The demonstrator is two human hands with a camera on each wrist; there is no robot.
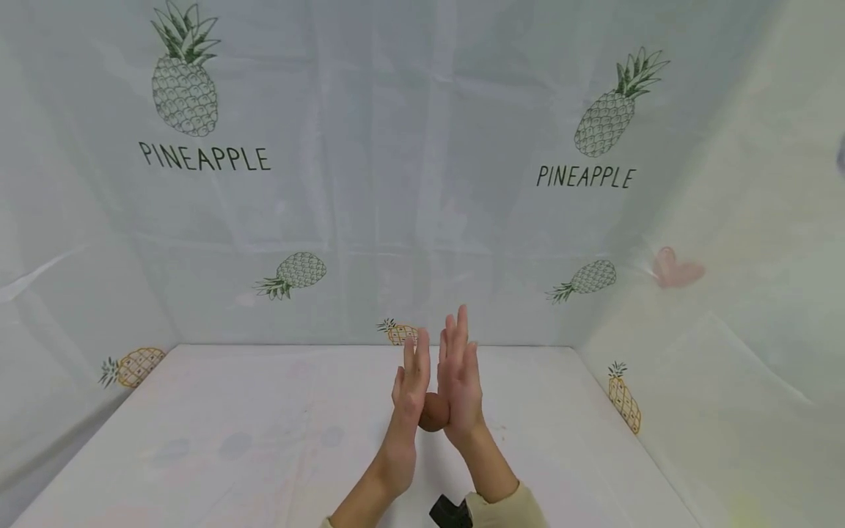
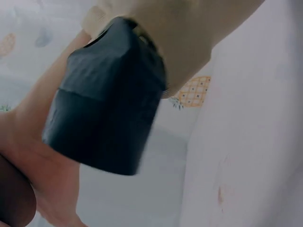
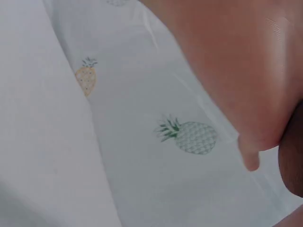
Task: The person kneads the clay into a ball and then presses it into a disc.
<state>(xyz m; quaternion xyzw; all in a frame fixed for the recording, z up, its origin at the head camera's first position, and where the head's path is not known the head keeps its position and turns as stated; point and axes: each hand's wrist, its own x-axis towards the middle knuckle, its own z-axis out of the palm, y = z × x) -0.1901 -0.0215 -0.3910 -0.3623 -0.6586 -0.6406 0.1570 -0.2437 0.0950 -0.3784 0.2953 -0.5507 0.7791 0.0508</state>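
Observation:
A smooth brown ball (image 1: 434, 412), which looks like clay, sits between my two palms above the table. On its left side, my left hand (image 1: 409, 389) is upright with fingers straight and the palm against the ball. From the other side my right hand (image 1: 460, 385) presses its palm to the ball, its fingers also extended upward. The left wrist view catches part of the brown ball (image 2: 15, 196) at the lower left edge. At the right edge of the right wrist view, the ball (image 3: 292, 156) is partly cut off beside a palm.
A white-covered table (image 1: 264, 425) spreads beneath the hands. Behind it hangs a pale curtain (image 1: 396, 183) printed with pineapples, and similar sheeting closes both sides. A black wrist device (image 1: 452, 511) sits by the right sleeve (image 1: 508, 510).

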